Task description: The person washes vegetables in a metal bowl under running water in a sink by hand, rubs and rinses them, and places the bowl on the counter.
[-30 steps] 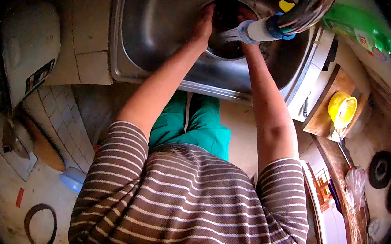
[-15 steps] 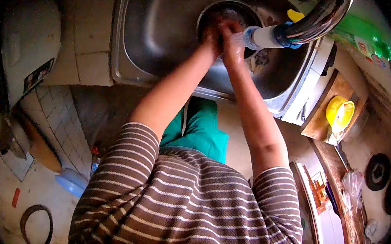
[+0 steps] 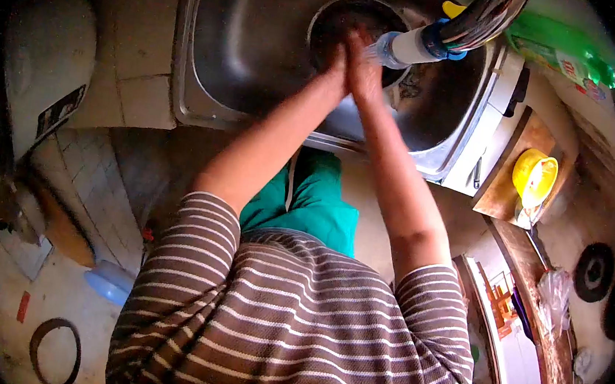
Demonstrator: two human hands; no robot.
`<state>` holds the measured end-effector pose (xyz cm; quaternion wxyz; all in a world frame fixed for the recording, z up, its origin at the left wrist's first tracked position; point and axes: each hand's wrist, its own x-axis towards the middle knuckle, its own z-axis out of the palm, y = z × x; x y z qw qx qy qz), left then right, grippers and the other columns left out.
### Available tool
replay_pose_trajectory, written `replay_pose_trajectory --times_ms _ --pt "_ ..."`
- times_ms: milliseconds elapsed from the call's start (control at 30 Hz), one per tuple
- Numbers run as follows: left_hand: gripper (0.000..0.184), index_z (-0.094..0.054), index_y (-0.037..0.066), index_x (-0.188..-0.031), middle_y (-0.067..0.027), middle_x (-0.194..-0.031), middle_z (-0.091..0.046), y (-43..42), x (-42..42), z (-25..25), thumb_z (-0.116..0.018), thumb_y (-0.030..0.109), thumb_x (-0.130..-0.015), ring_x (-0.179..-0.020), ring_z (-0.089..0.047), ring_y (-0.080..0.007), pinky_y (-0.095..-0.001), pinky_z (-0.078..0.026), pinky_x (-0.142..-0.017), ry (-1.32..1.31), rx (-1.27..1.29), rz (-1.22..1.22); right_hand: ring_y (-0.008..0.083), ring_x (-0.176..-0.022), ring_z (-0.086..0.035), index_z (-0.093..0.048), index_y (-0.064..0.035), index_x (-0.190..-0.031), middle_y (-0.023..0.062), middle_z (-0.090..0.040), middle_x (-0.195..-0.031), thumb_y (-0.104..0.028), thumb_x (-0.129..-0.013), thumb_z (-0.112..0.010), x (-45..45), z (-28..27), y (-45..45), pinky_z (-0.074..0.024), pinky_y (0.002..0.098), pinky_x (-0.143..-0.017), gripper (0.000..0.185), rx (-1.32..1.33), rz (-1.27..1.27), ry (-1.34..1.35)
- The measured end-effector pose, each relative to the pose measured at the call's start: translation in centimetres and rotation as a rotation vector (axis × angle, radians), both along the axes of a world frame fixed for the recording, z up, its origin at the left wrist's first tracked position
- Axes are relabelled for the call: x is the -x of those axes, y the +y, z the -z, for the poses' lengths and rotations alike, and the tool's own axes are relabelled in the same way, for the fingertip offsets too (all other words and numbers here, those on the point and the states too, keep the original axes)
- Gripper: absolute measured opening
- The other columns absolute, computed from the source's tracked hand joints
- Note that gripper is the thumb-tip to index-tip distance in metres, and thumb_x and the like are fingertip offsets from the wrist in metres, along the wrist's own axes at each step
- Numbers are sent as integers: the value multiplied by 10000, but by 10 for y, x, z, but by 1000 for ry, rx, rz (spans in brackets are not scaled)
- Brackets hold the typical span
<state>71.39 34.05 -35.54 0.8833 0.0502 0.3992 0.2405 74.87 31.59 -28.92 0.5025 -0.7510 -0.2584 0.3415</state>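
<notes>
My left hand [image 3: 334,67] and my right hand [image 3: 365,63] are pressed palm to palm over the sink [image 3: 244,45]. The fingers point away from me and look stretched out, though the left ones are partly hidden and dim. Just right of my right hand is the white and blue nozzle of the faucet [image 3: 410,48], with water coming out near my fingers. Beneath both hands lies a round dark bowl or pan [image 3: 322,22] in the sink. I see no object between the palms.
Dark scraps [image 3: 411,82] lie in the sink, right of the round vessel. A yellow bowl [image 3: 534,178] stands on a wooden board [image 3: 496,192] to the right. A green bottle [image 3: 558,49] lies beyond the faucet. A blue basin [image 3: 108,282] is low on the left.
My hands have come together, palm against palm, after being lower over the round vessel with the fingers bent. The faucet nozzle appears slightly further left and higher in view.
</notes>
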Motion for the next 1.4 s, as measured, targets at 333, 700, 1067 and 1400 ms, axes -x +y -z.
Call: replay_pose_trajectory --times_ms 333,700,1067,1400 --pt "460 -522 82 -1125 -76 -1123 -559 17 6 -40 -313 419 -892 -1052 -493 -231 -354 -352 -940 -25 18 76 281 -1229 -333 -368 14 -1273 193 -383 -1301 -360 -900 -380 15 -25 -15 -220 329 -1020 528 -103 -78 -20" --pt "451 -532 75 -1071 -87 -1085 -553 17 15 -20 -371 445 -869 -1006 -499 -223 -343 -388 -881 2 31 112 227 -1172 -382 -411 10 -1245 162 -436 -1255 -336 -906 -403 18 -25 -15 -269 300 -984 484 -145 -96 47" --pt "511 -366 129 -1299 -36 -1320 -380 16 25 27 -485 368 -863 -1158 -392 -193 -337 -276 -985 245 -124 -83 277 -1040 -500 -467 -81 -1161 111 -530 -1143 -293 -844 -489 -52 85 -7 -394 354 -887 382 -69 5 -284" --pt "440 -494 63 -1139 -111 -1193 -479 26 2 21 -488 389 -843 -1034 -471 -229 -362 -364 -914 113 126 -98 169 -883 -534 -614 -45 -911 93 -605 -892 -246 -767 -594 -7 44 5 -395 289 -805 249 -72 59 354"
